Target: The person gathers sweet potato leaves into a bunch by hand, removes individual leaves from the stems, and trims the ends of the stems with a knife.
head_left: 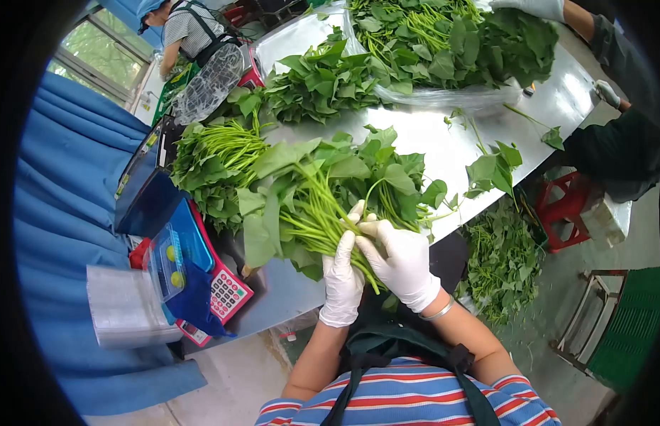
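Note:
A bunch of leafy green stems [312, 213] is gathered between my two white-gloved hands, its leaves fanning to the upper left and the stem ends pointing down toward me. My left hand [341, 280] is closed round the stems from the left. From the right, my right hand [401, 259] closes on the same stems, its fingertips meeting those of the left. Loose leafy stems [394, 177] lie on the metal table just beyond my hands. Part of the bunch hides some of the left fingers.
A stacked pile of greens [220, 156] lies left, near a pink scale [229, 292] and plastic bags [124, 305]. Large heaps [429, 42] cover the far table. A co-worker's gloved hand [532, 7] touches them. More greens [504, 263] and a red stool [563, 209] are right; another person [195, 32] works behind.

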`<act>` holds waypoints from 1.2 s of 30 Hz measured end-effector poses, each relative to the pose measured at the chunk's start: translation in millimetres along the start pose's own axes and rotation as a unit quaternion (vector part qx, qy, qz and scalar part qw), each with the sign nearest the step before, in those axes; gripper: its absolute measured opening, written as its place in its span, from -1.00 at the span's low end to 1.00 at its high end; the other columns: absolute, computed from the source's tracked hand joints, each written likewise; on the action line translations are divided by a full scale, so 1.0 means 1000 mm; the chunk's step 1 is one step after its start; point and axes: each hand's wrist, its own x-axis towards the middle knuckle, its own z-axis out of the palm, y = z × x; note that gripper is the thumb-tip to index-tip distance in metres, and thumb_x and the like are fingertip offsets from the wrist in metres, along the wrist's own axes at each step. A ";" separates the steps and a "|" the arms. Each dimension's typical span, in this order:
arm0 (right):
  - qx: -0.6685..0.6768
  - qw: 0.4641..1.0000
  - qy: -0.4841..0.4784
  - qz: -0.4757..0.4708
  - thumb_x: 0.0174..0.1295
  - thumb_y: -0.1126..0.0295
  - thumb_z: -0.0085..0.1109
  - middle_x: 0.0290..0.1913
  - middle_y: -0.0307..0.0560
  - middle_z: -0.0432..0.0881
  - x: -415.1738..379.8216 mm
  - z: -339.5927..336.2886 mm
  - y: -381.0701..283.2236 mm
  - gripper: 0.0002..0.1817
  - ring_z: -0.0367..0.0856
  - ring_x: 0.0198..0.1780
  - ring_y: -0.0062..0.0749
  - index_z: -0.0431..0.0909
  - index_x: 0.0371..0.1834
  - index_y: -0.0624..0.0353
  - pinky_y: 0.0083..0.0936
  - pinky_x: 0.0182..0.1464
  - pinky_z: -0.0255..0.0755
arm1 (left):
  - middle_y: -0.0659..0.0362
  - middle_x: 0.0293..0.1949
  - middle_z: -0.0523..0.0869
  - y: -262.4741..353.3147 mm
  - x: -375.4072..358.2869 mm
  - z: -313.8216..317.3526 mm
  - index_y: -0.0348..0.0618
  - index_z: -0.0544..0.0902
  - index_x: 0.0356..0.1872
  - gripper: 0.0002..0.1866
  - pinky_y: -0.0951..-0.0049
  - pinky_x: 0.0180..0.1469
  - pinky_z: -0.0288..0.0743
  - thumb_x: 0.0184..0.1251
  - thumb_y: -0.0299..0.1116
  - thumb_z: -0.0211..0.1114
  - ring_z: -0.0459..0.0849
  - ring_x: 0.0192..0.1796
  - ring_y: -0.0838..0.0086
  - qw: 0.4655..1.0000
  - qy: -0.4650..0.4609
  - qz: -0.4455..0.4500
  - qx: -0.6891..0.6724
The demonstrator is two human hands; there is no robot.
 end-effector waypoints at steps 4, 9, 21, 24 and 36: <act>0.050 0.998 0.007 0.027 -0.01 0.49 0.30 -0.50 -0.08 0.60 -0.001 -0.001 -0.003 -0.83 0.58 -0.56 -0.27 0.55 -0.33 0.19 -0.52 -0.50 0.41 | -0.05 0.27 0.33 0.006 -0.007 0.006 -0.31 0.39 0.09 -0.68 0.28 0.29 0.24 0.36 -0.44 0.01 0.44 0.18 0.30 0.999 -0.018 0.024 0.025; 0.013 1.000 0.000 -0.020 -0.04 0.50 0.31 -0.55 -0.11 0.57 -0.003 -0.004 -0.003 -0.82 0.54 -0.59 -0.29 0.57 -0.33 0.15 -0.51 -0.53 0.38 | -0.06 0.25 0.35 0.006 -0.010 0.001 -0.29 0.44 0.03 -0.71 0.26 0.29 0.23 0.32 -0.43 0.05 0.45 0.17 0.29 1.000 -0.024 0.006 0.015; 0.043 0.989 -0.065 -0.122 -0.12 0.70 0.09 -0.47 -0.08 0.50 -0.009 0.007 -0.005 -0.64 0.49 -0.46 -0.17 0.48 -0.18 0.18 -0.36 -0.41 0.38 | -0.13 0.20 0.41 0.018 0.001 -0.013 -0.24 0.46 -0.06 -0.78 0.27 0.34 0.15 0.36 -0.40 -0.01 0.34 0.29 0.22 0.999 0.016 0.036 -0.021; 0.065 0.984 -0.075 -0.151 -0.15 0.70 0.08 -0.47 -0.10 0.48 -0.006 0.006 -0.008 -0.63 0.48 -0.45 -0.16 0.48 -0.20 0.18 -0.36 -0.40 0.38 | -0.17 0.13 0.47 0.018 0.001 -0.022 -0.23 0.46 -0.08 -0.80 0.27 0.31 0.22 0.38 -0.38 -0.02 0.41 0.25 0.22 0.997 0.032 0.031 -0.060; 0.037 0.964 -0.219 -0.142 -0.17 0.54 0.08 -0.45 -0.08 0.45 -0.027 -0.049 -0.015 -0.76 0.47 -0.37 -0.20 0.39 -0.35 0.11 -0.35 -0.37 0.40 | 0.12 -0.13 0.63 0.062 0.021 -0.045 -0.19 0.51 -0.09 -0.80 0.34 0.08 0.50 0.39 -0.32 0.06 0.62 -0.11 0.39 0.960 0.193 0.108 -0.171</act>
